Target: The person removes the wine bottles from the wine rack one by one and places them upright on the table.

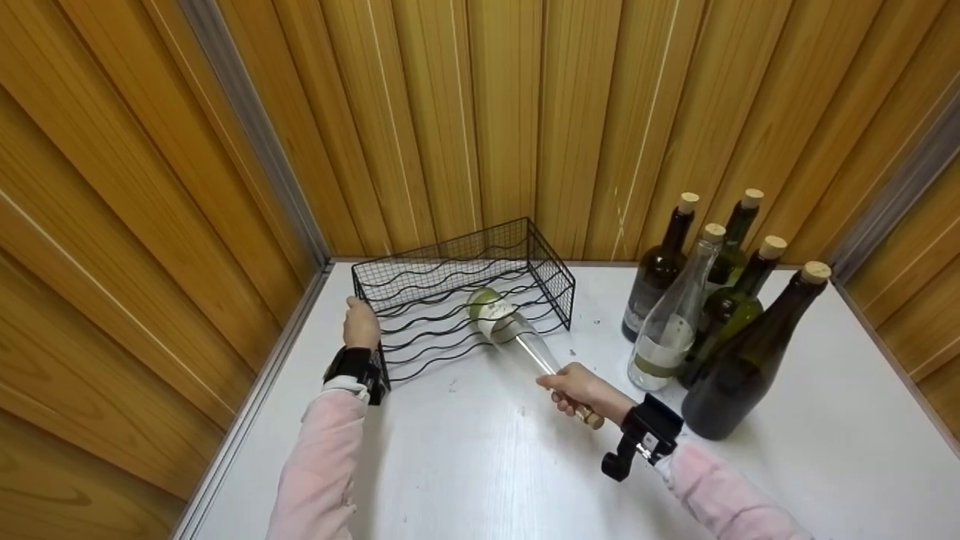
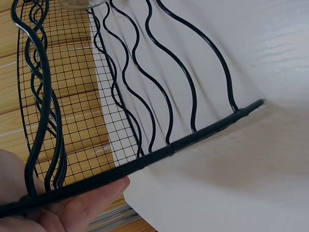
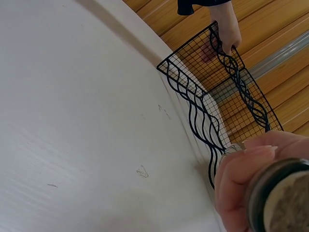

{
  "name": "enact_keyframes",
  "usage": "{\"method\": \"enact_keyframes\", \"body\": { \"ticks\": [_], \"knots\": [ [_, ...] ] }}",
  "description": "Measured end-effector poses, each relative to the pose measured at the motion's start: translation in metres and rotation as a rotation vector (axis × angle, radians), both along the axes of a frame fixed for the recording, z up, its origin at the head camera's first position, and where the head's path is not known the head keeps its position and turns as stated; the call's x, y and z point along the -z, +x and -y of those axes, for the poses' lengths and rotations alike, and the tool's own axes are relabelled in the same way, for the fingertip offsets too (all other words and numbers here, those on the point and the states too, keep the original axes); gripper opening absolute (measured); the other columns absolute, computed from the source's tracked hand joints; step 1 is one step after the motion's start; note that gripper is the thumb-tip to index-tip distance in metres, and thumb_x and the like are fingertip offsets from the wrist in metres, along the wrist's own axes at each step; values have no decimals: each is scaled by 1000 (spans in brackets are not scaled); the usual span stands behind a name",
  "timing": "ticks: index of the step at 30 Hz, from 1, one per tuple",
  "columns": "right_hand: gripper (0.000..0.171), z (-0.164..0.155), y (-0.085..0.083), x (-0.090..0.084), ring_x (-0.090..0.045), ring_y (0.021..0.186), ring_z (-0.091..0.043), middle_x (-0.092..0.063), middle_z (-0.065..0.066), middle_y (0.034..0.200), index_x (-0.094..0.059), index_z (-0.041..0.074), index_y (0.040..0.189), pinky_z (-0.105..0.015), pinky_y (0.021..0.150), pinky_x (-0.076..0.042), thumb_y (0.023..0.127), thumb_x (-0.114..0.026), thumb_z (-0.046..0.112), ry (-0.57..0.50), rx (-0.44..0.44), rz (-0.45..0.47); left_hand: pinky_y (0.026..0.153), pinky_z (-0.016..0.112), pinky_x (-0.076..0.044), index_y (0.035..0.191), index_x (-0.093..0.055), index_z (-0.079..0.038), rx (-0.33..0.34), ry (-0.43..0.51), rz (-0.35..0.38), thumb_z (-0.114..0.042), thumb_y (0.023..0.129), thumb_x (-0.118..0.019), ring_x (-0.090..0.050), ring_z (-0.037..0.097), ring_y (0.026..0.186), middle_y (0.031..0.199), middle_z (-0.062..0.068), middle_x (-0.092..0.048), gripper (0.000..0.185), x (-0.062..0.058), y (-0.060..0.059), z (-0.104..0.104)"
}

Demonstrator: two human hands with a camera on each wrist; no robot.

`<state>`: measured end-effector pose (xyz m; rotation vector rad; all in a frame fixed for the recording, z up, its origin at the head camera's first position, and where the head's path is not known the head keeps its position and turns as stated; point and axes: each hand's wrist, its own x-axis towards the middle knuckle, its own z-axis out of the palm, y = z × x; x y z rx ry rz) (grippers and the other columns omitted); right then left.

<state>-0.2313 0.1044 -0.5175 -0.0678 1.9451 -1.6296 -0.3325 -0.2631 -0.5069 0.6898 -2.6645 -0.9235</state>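
A black wire wine rack (image 1: pixel 450 266) with wavy bars stands on the white table, toward the back left. My left hand (image 1: pixel 361 324) grips its left end; in the left wrist view, fingers (image 2: pixel 96 200) curl round the dark frame rod. My right hand (image 1: pixel 589 391) holds a clear corked bottle (image 1: pixel 536 349) by its neck. The bottle's pale-labelled base reaches in among the rack's wavy bars, and its neck slants toward me. In the right wrist view the bottle's cork (image 3: pixel 292 205) is close to the camera; most of the bottle is hidden behind the hand.
Several corked bottles stand upright at the right: a clear one (image 1: pixel 664 341), a dark one (image 1: pixel 739 375) nearest me, and green or brown ones such as this brown bottle (image 1: pixel 658 274). A wood-patterned wall (image 1: pixel 495 112) closes off the back of the white table (image 1: pixel 480 465).
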Motion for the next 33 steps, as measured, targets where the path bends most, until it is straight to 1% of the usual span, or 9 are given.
{"method": "enact_keyframes", "body": {
  "ticks": [3, 10, 12, 17, 19, 21, 27, 30, 33],
  "knots": [
    [20, -9, 3, -3, -40, 38, -5, -44, -1, 51, -47, 4, 75, -15, 35, -35, 87, -57, 17, 6, -15, 8, 61, 54, -44, 105, -33, 6, -4, -3, -2, 3, 93, -23, -57, 46, 78, 90, 33, -56, 16, 10, -8, 4],
    [21, -29, 9, -14, -39, 39, -5, -45, -1, 52, -48, 5, 72, -15, 35, -34, 87, -57, 18, 76, -72, -56, 63, 54, -45, 106, -35, 6, -3, 40, 24, 5, 92, -28, -57, 44, 79, 92, 31, -58, 16, -18, 8, -9],
    [22, -35, 11, -17, -40, 39, -5, -45, 0, 52, -48, 5, 71, -15, 35, -34, 87, -56, 17, 99, -95, -79, 56, 53, -45, 103, -35, 5, -8, -1, -24, 5, 91, -27, -58, 44, 73, 85, 31, -58, 14, 4, -6, 1],
    [21, -47, 19, -25, -40, 40, -5, -45, -1, 53, -47, 4, 73, -15, 36, -34, 86, -57, 18, 124, -128, -95, 46, 50, -44, 102, -34, 3, -4, -89, -110, -1, 91, -30, -58, 43, 64, 78, 28, -59, 13, 89, -62, 43],
    [21, -52, 22, -28, -40, 40, -5, -44, -1, 54, -47, 4, 75, -15, 36, -34, 87, -58, 18, 131, -134, -90, 44, 49, -43, 100, -35, 1, 0, -97, -131, -2, 89, -33, -59, 42, 63, 78, 27, -59, 12, 105, -71, 52],
    [22, -56, 26, -31, -40, 40, -5, -44, -1, 54, -47, 4, 75, -16, 36, -34, 86, -58, 19, 147, -141, -100, 44, 49, -43, 99, -35, 1, 2, -85, -128, -2, 89, -33, -58, 42, 64, 78, 27, -59, 11, 103, -70, 52],
    [22, -68, 35, -36, -40, 41, -6, -43, 0, 54, -47, 2, 79, -16, 37, -34, 87, -58, 20, 156, -173, -113, 56, 56, -44, 109, -34, 5, -11, -16, -19, 1, 93, -25, -57, 46, 75, 88, 32, -58, 19, 63, -46, 30],
    [22, -74, 38, -39, -39, 42, -7, -42, 0, 54, -47, 2, 79, -17, 37, -33, 87, -58, 19, 155, -191, -109, 52, 53, -44, 106, -34, 4, -20, -57, -58, 2, 91, -26, -58, 45, 70, 85, 30, -58, 17, 63, -43, 29],
    [23, -80, 38, -43, -39, 43, -7, -42, 0, 55, -48, 0, 84, -17, 38, -34, 87, -58, 20, 175, -205, -116, 52, 52, -45, 103, -34, 5, -7, -63, -57, 3, 90, -27, -58, 45, 70, 83, 31, -58, 15, 37, -23, 17]
  ]
}}
